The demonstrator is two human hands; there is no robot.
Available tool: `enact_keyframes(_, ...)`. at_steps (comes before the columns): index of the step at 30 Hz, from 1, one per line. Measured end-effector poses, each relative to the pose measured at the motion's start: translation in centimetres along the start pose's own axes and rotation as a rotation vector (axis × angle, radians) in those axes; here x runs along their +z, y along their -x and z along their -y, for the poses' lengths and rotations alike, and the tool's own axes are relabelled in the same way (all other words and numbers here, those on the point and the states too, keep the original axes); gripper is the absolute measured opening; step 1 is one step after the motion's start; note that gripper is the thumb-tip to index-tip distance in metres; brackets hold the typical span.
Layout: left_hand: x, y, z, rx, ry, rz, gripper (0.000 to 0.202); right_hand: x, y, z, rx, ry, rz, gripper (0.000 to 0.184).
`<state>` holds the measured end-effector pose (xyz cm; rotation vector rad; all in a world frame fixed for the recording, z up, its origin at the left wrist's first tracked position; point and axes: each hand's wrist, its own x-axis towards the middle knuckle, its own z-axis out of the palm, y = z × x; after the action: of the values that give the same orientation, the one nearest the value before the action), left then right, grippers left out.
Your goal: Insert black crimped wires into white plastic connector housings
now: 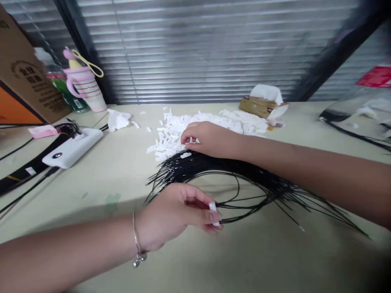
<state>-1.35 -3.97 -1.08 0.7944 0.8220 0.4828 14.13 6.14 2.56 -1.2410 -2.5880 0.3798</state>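
A fan of thin black cords [244, 179] lies across the middle of the pale table [122, 162]. Behind it sits a heap of small white plastic pieces [207, 122]. My left hand [180, 213] is closed in a pinch on a small white piece [213, 208] with a black cord running into it, just in front of the cords. My right hand [209, 138] reaches over the cords to the near edge of the white heap, its fingertips pinched on a white piece there.
A white power strip [73, 148] and black cables lie at the left, by a cardboard box [27, 77], a pink cup [85, 87] and a crumpled tissue [117, 120]. A tissue pack [264, 103] stands behind the heap. A clear plastic bag [363, 110] is at far right.
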Motion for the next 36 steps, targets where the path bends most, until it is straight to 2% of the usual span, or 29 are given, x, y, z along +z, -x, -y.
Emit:
enact_keyframes(4,-0.2,0.0,0.1,-0.007,-0.003,0.028,0.032,1.9,-0.9,-1.3,-0.006,0.038,0.068,0.011)
enact_keyframes(8,-0.2,-0.1,0.0,-0.010,0.002,0.038,0.031,2.7,0.0,-1.7,0.017,0.047,0.043,0.013)
enact_keyframes(12,-0.2,-0.2,0.0,0.001,0.019,0.024,0.027,2.4,0.6,-1.4,0.057,0.012,0.028,0.013)
enact_keyframes(19,-0.3,-0.1,0.1,0.015,0.021,0.045,0.023,1.7,0.7,-1.8,0.005,-0.093,0.062,0.018)
enact_keyframes(26,-0.2,-0.1,0.1,0.017,0.015,0.020,0.026,1.7,0.2,-2.8,-0.042,-0.150,0.070,0.014)
enact_keyframes(30,-0.2,-0.1,0.1,0.010,0.013,0.019,0.029,1.9,0.6,-2.1,-0.068,-0.101,0.018,0.012)
enact_keyframes(36,-0.2,-0.1,-0.2,-0.013,0.012,0.011,0.029,2.1,2.0,-1.2,-0.001,-0.079,-0.121,0.011)
